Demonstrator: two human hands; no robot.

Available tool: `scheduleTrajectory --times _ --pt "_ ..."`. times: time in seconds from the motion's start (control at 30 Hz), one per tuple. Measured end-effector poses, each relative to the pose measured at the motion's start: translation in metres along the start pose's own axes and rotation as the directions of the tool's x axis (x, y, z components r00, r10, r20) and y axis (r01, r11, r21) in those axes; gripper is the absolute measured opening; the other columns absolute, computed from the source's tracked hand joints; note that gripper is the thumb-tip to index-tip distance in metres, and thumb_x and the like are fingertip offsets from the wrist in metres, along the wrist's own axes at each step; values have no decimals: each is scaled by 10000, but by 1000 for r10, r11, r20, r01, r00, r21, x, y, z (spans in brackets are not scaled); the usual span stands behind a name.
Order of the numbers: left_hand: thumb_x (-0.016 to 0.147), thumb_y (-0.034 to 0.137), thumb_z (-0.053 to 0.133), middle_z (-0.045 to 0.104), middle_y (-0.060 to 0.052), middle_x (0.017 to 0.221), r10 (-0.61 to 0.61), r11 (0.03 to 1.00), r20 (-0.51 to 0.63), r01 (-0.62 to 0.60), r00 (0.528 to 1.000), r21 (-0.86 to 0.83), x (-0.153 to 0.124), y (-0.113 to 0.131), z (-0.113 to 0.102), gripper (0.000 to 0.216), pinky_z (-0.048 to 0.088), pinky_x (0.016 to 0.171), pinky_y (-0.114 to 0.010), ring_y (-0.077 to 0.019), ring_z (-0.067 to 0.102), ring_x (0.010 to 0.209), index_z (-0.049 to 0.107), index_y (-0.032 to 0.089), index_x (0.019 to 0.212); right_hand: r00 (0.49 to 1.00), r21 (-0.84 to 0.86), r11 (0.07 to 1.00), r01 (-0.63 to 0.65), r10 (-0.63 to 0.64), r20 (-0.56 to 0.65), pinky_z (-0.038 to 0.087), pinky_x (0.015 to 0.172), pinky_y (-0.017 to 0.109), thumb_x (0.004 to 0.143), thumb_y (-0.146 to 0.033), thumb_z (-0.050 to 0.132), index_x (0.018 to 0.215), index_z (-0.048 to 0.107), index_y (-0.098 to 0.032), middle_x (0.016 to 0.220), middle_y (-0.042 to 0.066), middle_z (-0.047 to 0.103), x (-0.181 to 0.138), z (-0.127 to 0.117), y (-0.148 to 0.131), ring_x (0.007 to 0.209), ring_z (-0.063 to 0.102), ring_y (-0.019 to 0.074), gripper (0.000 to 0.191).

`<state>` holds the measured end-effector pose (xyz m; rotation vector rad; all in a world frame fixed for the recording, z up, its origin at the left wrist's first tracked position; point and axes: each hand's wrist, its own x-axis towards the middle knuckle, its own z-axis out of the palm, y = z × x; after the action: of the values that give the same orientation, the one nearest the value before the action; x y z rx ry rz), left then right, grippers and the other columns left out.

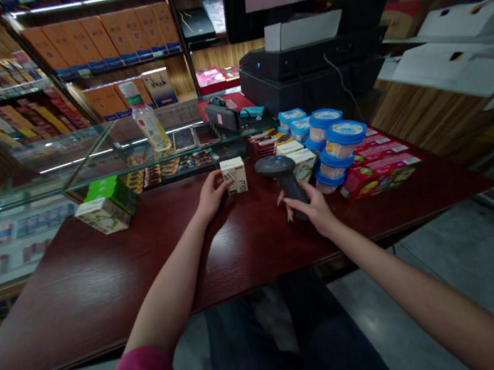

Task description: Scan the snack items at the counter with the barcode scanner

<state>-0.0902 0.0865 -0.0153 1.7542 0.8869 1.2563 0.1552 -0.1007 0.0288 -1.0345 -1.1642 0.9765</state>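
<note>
Near the middle of the dark red counter (148,272), my left hand (213,196) grips a small white carton (234,175) from its left side; the carton stands upright. My right hand (311,204) is wrapped round the handle of a dark grey barcode scanner (276,168), whose head points left toward the carton. Just behind the scanner stand more white cartons (303,162), partly hidden by it. Left of my left hand, a group of green and white cartons (106,211) rests near the glass case.
Blue-lidded tubs (340,143) are stacked at the right, with red boxes (382,167) beside them. A drink bottle (147,119) and phones (185,138) sit on the glass case (92,151). Behind are a black cash drawer (306,88) and shelves of orange boxes (102,41).
</note>
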Motion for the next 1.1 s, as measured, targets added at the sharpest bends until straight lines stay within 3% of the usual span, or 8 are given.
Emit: scheduleTrajectory --times 0.17,0.3,0.5,0.6,0.7,0.83,1.1 --pt "898 408 706 744 -118 1328 -93 996 -92 92 991 -19 -6 -12 -82 457 526 1144 -481 -283 699 1235 688 168 1287 985 132 983 -127 110 131 535 497 302 735 -449 879 921 614 -235 843 -4 725 42 48 10 508 591 126 388" --pt "944 466 652 699 -108 1430 -118 992 -133 112 984 -54 -8 -17 -114 507 509 1168 -462 -284 636 1352 667 176 1359 971 216 960 -178 136 198 532 501 284 709 -443 869 895 602 -232 852 -5 720 79 86 26 527 595 117 388" --pt "995 369 579 671 -82 1449 -162 987 -204 157 966 -41 -5 -25 -110 523 540 1130 -435 -256 649 1339 521 253 1502 951 203 953 -223 167 259 529 496 280 731 -413 882 947 610 -229 864 -4 697 94 98 39 539 580 112 393" --pt "952 391 690 664 -96 1405 -122 990 -204 134 971 47 -8 -26 -106 636 526 1141 -429 -256 650 1326 436 257 1520 946 231 941 -246 181 269 518 479 275 741 -407 868 931 612 -224 852 -8 678 92 94 40 524 556 101 367" --pt "802 398 870 621 -119 1406 -28 977 -208 70 978 201 -12 -23 -104 766 483 1189 -467 -305 598 1365 491 222 1443 944 248 934 -259 191 268 516 469 273 741 -406 839 902 611 -221 838 -8 675 92 93 40 508 542 94 335" --pt "726 416 930 582 -127 1410 25 942 -253 62 967 329 -14 -14 -104 752 475 1199 -488 -342 558 1396 597 207 1368 943 228 939 -258 194 270 534 483 277 756 -421 829 925 607 -230 865 0 684 92 94 42 541 561 107 339" --pt "802 498 866 662 -107 1442 -102 995 -81 102 991 -1 -15 -3 -110 850 542 1144 -518 -322 643 1354 507 277 1540 945 225 943 -245 181 271 544 498 285 770 -429 832 933 601 -229 883 10 663 88 89 39 557 561 111 347"
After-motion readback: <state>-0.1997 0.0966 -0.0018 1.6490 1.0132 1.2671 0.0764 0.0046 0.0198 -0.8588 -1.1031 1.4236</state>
